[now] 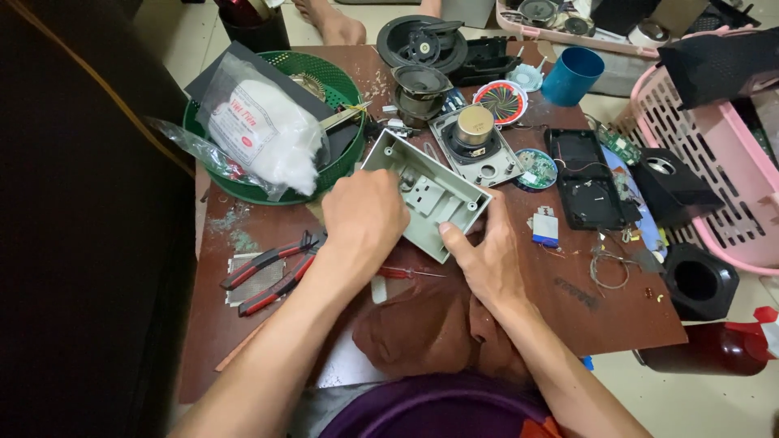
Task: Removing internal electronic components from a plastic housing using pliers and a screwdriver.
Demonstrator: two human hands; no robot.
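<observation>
Both hands hold a grey plastic casing [430, 191], open side up, over a brown board [568, 300]. My left hand [363, 217] grips its near left edge, with fingers curled over the rim. On the near right corner sits my right hand [484, 253], thumb on the rim. Just behind the casing lies a grey panel with a speaker driver [475, 139] mounted in it.
Red-handled pliers [272, 272] lie left of my hands. A green basket [243, 182] holds a bag of white wadding [264, 130]. Black casing [586, 180], circuit boards, a blue cup [572, 75], black speaker boxes [698, 280] and a pink basket [730, 162] sit to the right.
</observation>
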